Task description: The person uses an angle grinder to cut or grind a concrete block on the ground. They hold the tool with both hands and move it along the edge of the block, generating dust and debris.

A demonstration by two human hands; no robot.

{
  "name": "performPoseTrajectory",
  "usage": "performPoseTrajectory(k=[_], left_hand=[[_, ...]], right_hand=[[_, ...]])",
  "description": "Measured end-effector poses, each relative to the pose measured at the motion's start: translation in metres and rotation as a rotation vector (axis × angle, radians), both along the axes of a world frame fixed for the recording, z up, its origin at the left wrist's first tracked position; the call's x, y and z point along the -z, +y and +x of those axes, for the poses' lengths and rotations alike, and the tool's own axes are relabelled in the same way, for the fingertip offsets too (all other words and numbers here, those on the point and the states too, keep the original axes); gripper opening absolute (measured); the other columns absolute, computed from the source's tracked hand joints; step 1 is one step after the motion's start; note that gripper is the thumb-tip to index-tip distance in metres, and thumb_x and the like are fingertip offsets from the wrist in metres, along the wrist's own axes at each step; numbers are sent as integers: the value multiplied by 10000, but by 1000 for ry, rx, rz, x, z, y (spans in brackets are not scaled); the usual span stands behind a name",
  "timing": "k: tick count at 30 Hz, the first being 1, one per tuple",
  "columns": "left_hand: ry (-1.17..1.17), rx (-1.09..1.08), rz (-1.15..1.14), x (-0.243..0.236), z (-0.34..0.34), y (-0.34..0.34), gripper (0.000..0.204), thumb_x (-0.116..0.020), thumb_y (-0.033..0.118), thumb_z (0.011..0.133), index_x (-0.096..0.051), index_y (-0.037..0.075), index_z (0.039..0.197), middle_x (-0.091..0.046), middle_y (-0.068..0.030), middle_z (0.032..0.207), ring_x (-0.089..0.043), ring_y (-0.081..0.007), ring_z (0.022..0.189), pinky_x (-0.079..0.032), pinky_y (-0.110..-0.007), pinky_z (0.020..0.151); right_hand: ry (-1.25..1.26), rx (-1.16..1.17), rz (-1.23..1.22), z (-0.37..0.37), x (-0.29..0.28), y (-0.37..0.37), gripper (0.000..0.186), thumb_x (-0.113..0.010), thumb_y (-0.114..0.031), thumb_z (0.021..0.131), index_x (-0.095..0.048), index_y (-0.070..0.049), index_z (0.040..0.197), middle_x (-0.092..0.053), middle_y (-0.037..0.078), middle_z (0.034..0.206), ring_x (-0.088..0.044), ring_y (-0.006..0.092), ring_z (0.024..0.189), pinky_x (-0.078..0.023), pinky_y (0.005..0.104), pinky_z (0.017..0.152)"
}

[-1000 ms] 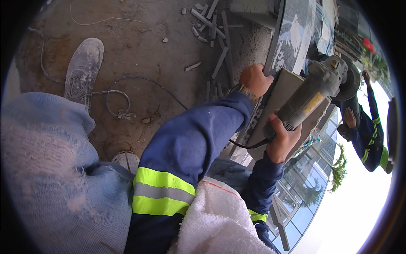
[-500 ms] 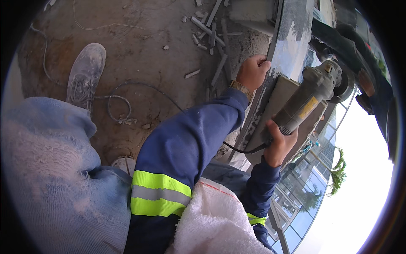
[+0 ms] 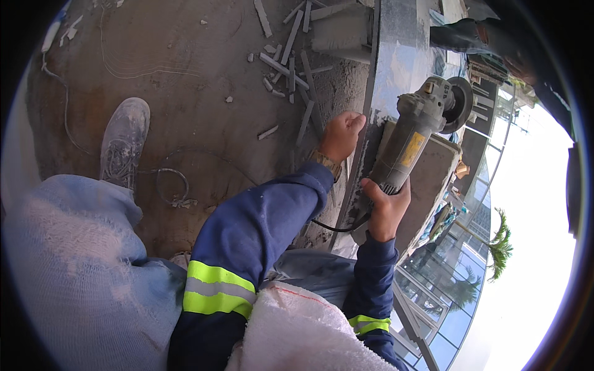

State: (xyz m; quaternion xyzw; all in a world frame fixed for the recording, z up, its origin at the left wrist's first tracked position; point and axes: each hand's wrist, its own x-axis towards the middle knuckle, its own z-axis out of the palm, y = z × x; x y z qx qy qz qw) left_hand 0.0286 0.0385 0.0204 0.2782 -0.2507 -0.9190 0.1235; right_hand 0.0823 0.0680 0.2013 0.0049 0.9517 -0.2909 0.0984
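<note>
Gripping the angle grinder [image 3: 399, 139] over the grey block [image 3: 427, 182], right hand [image 3: 388, 207] closed round its rear body; tilting it steeper in view than a second ago, with the disc [image 3: 463, 102] no longer overlapping the co-worker [image 3: 461, 36] (likely clearer space for the work). Holding the left hand [image 3: 342, 136] out, curled into a fist, nothing visible inside, near the long slab [image 3: 393, 68].

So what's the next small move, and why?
I'd probably bring the left hand onto the grinder's body, well clear of the disc. The right hand alone grips the tool's rear end, the disc stands out at the far end, and the left is off the tool, curled by the grey slab.
</note>
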Motion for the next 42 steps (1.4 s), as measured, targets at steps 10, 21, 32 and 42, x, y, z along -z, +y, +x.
performPoseTrajectory(k=[10,21,32,42], left_hand=[[334,243,149,-62,18,-67,708,-511,637,1017,-646,-31,1212,-704,-121,1092,-689,-186,950,-565,-331,831],[55,-9,365,-38,47,-58,573,-566,556,1000,-586,-8,1101,-678,-141,923,-694,-247,766,-576,-406,694],[23,33,250,-22,49,-45,578,-544,570,1010,-579,0,1102,-685,-151,917,-692,-258,744,-580,-410,715],[66,139,247,-9,33,-65,617,-525,625,996,-621,26,1104,-702,-145,950,-719,-265,784,-606,-416,689]], right_hand=[[136,-129,159,0,25,7,576,-803,-176,665,-579,56,1142,-731,241,932,-742,318,860,-560,392,799],[115,-322,476,16,55,-6,620,-843,-238,675,-543,29,1148,-708,260,884,-701,454,857,-553,518,763],[-43,-286,416,13,57,1,583,-810,-239,712,-539,45,1143,-717,274,903,-712,451,853,-566,525,768],[-49,-204,434,10,71,-15,635,-839,-261,704,-515,50,1153,-718,289,918,-719,464,866,-576,520,780]])
